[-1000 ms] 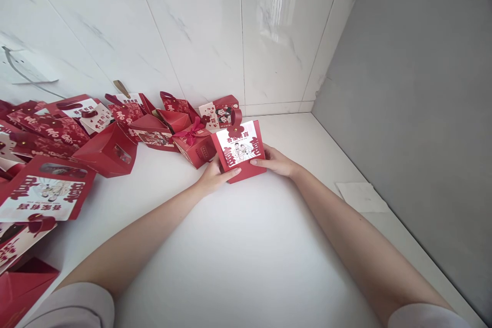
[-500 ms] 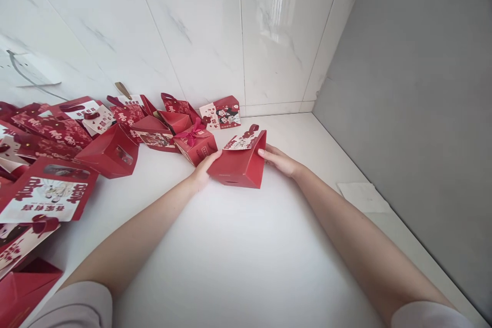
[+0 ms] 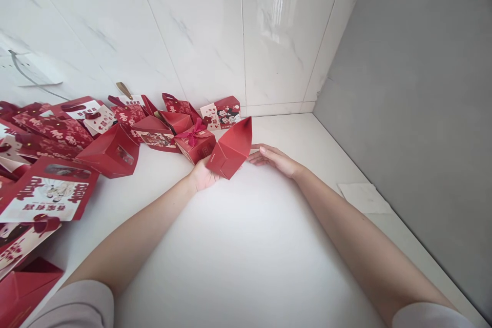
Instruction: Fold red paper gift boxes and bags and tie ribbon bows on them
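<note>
A red paper gift box [image 3: 231, 150] is tilted up over the white table, its plain red side and base turned toward me. My left hand [image 3: 205, 174] grips it from below at the left, with part of the fingers hidden behind the box. Just to the right, my right hand [image 3: 277, 160] has its fingers stretched out near the box's right edge; whether the fingertips touch it I cannot tell. A red box with a bow [image 3: 195, 142] stands right behind my left hand.
Several red gift boxes crowd the left side, among them a box with a window [image 3: 109, 151] and one with a white printed panel [image 3: 48, 192]. A printed box [image 3: 222, 113] leans at the tiled wall [image 3: 200, 25]. White paper [image 3: 363, 198] lies by the grey panel [image 3: 423, 87] at right.
The gift box has turned in my left hand, so its printed panel and ribbon handle no longer show. My right hand has let go of its right edge, fingers now extended.
</note>
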Motion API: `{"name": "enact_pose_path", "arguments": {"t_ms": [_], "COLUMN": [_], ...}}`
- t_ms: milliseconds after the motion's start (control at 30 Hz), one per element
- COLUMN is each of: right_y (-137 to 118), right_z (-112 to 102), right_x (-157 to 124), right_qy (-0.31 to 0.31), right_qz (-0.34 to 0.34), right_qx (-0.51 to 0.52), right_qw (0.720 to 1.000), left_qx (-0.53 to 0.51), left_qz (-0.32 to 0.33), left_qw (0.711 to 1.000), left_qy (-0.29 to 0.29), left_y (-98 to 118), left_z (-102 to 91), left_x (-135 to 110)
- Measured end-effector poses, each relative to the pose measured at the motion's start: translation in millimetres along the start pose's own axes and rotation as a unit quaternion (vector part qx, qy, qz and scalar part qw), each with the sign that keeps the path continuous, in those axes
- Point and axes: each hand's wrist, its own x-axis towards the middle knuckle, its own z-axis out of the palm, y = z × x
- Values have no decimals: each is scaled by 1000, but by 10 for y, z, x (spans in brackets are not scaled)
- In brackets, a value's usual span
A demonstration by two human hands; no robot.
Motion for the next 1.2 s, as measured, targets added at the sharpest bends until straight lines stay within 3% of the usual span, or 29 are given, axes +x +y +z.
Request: {"name": "enact_pose_path", "arguments": {"t_ms": [200,367,567,633,733,867,1000,1200], "right_y": [-123,-170,-136,-110,-49,36,68,81], "right_z": [163,311,315,290,235,171,179,246], "right_x": [-46,-20,18,35,55,48,32,62], "right_qy": [-38,-44,14,30,38,-14,43,76], "right_qz": [-17,-37,-51,-61,-72,-53,-67,-64], "right_qx": [58,38,30,26,43,25,-4,5], "right_qw": [997,998,998,997,996,998,997,995], "left_qx": [52,191,217,227,171,115,81,69], "left_qz": [89,155,155,153,140,115,126,156], "left_qw": [995,968,959,956,972,986,989,982], "left_qy": [-9,43,-95,-107,-78,-25,13,75], "left_y": [-68,-114,-155,-161,-187,-210,-164,-155], "left_z": [104,197,112,80,48,15,7,20], "left_x": [-21,-89,-109,-105,-90,-50,-11,-7]}}
